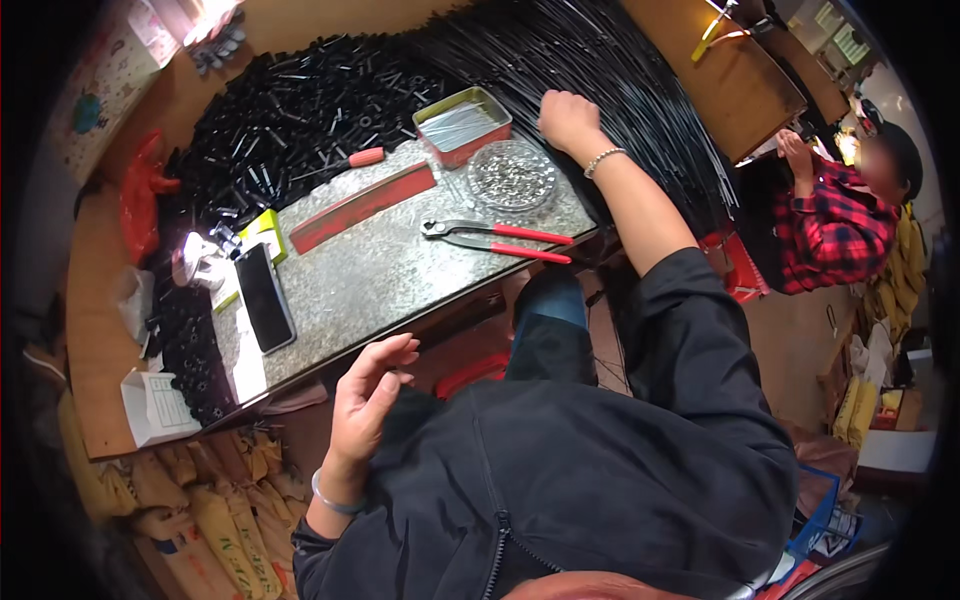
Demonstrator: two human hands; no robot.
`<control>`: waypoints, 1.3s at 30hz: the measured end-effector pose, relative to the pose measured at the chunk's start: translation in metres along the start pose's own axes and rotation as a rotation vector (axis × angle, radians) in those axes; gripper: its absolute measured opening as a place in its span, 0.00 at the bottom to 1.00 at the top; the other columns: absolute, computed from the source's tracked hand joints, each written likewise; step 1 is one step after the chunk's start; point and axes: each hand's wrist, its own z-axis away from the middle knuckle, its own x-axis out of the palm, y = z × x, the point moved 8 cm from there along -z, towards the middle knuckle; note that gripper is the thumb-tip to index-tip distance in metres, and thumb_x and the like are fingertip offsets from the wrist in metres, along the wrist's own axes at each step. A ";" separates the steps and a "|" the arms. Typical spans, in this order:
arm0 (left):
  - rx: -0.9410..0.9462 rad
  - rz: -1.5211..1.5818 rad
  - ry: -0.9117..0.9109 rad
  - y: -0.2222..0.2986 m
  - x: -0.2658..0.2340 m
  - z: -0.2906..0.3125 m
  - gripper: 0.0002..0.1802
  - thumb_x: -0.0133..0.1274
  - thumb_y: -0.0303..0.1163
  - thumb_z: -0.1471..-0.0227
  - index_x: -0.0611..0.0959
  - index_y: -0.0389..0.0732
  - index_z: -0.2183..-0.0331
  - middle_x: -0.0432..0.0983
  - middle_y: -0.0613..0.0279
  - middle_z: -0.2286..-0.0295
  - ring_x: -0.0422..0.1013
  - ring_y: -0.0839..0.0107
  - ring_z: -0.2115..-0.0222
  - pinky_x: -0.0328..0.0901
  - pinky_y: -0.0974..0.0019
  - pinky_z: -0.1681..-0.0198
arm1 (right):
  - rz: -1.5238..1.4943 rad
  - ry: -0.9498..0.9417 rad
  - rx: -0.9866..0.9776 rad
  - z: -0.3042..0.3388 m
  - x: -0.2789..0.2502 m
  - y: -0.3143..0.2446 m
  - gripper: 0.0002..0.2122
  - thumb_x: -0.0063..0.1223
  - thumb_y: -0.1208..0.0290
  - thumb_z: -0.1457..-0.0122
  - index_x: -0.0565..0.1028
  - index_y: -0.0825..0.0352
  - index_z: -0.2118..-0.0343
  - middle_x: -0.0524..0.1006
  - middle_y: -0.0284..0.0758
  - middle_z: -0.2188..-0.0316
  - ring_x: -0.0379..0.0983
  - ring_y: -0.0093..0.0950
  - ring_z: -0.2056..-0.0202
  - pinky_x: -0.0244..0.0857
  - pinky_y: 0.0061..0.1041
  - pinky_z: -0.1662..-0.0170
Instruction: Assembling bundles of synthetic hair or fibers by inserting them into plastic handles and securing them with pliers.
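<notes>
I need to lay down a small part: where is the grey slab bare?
The slab is mostly bare between phone and pincers, nearer than the red bar. Its right end is crowded with the round dish and tin; black tubes heap beyond, and black rods lie by the right hand.

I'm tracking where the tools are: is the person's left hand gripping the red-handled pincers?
No, the pincers lie on the speckled board, apart from the left hand, whose fingers are loosely bent.

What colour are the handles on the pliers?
The handles are red, best seen in the head view.
</notes>
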 end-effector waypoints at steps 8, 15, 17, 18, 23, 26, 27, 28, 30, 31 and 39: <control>-0.026 0.016 0.003 -0.008 -0.002 0.001 0.24 0.47 0.39 0.45 0.70 0.33 0.52 0.70 0.57 0.57 0.66 0.74 0.58 0.61 0.74 0.57 | 0.058 0.155 0.043 0.001 -0.029 0.013 0.09 0.41 0.74 0.47 0.75 0.67 0.72 0.78 0.42 0.71 0.76 0.39 0.68 0.70 0.33 0.66; -0.052 0.052 -0.034 -0.018 0.001 -0.001 0.22 0.48 0.37 0.45 0.70 0.35 0.51 0.70 0.59 0.57 0.67 0.75 0.58 0.62 0.72 0.57 | 0.025 0.041 0.074 -0.004 -0.063 0.047 0.13 0.41 0.59 0.42 0.73 0.62 0.66 0.76 0.41 0.65 0.72 0.41 0.62 0.65 0.40 0.60; -0.052 0.051 -0.044 -0.019 0.002 -0.001 0.22 0.48 0.36 0.45 0.70 0.35 0.51 0.70 0.59 0.58 0.67 0.75 0.58 0.62 0.72 0.57 | -0.007 -0.036 0.095 -0.002 -0.081 0.056 0.15 0.45 0.56 0.44 0.74 0.61 0.62 0.76 0.40 0.64 0.71 0.39 0.59 0.65 0.38 0.58; -0.052 0.049 -0.051 -0.019 0.003 -0.003 0.22 0.47 0.36 0.45 0.70 0.35 0.51 0.70 0.59 0.58 0.67 0.75 0.58 0.61 0.72 0.57 | -0.003 -0.032 0.100 -0.001 -0.090 0.063 0.15 0.45 0.56 0.44 0.74 0.61 0.62 0.76 0.40 0.64 0.71 0.39 0.59 0.65 0.38 0.58; -0.054 0.045 -0.073 -0.024 0.010 -0.008 0.23 0.47 0.38 0.45 0.70 0.34 0.52 0.71 0.58 0.59 0.67 0.74 0.60 0.63 0.72 0.59 | 0.037 -0.058 0.045 0.003 -0.123 0.088 0.16 0.47 0.57 0.45 0.75 0.65 0.64 0.75 0.41 0.63 0.71 0.38 0.58 0.64 0.36 0.56; -0.062 0.049 -0.087 -0.027 0.013 -0.011 0.24 0.47 0.39 0.45 0.70 0.32 0.52 0.71 0.57 0.59 0.67 0.74 0.61 0.65 0.71 0.61 | 0.020 0.006 0.101 0.012 -0.152 0.106 0.15 0.46 0.56 0.44 0.75 0.63 0.63 0.76 0.39 0.62 0.71 0.38 0.58 0.64 0.36 0.56; -0.072 0.053 -0.097 -0.028 0.014 -0.013 0.24 0.47 0.39 0.45 0.70 0.32 0.52 0.71 0.57 0.59 0.67 0.74 0.61 0.66 0.70 0.61 | -0.023 0.106 0.051 0.010 -0.149 0.116 0.16 0.46 0.57 0.44 0.74 0.66 0.65 0.75 0.42 0.63 0.72 0.39 0.60 0.64 0.36 0.57; -0.072 0.056 -0.107 -0.028 0.015 -0.014 0.24 0.47 0.39 0.45 0.70 0.32 0.52 0.71 0.57 0.59 0.67 0.74 0.61 0.66 0.70 0.61 | -0.017 0.106 0.059 0.014 -0.148 0.118 0.16 0.46 0.57 0.44 0.74 0.66 0.65 0.75 0.42 0.63 0.72 0.39 0.60 0.64 0.36 0.57; -0.071 0.037 -0.122 -0.028 0.019 -0.018 0.24 0.47 0.38 0.45 0.70 0.33 0.52 0.71 0.57 0.59 0.67 0.74 0.61 0.66 0.70 0.62 | -0.334 0.146 0.040 0.025 -0.149 0.119 0.17 0.46 0.58 0.44 0.73 0.70 0.66 0.75 0.45 0.65 0.71 0.40 0.60 0.63 0.35 0.57; -0.067 0.038 -0.119 -0.027 0.020 -0.021 0.24 0.47 0.38 0.45 0.70 0.33 0.52 0.71 0.57 0.59 0.67 0.74 0.61 0.66 0.70 0.62 | -0.580 -0.030 0.082 0.033 -0.134 0.106 0.15 0.46 0.59 0.43 0.71 0.69 0.67 0.72 0.39 0.73 0.69 0.31 0.71 0.62 0.29 0.70; 0.221 -0.343 -0.072 0.026 0.034 -0.051 0.29 0.55 0.33 0.53 0.68 0.35 0.50 0.66 0.56 0.55 0.64 0.69 0.55 0.59 0.67 0.53 | -1.587 -0.357 -0.026 0.100 -0.149 0.010 0.14 0.40 0.63 0.38 0.64 0.68 0.56 0.60 0.24 0.83 0.50 0.09 0.89 0.45 0.09 0.88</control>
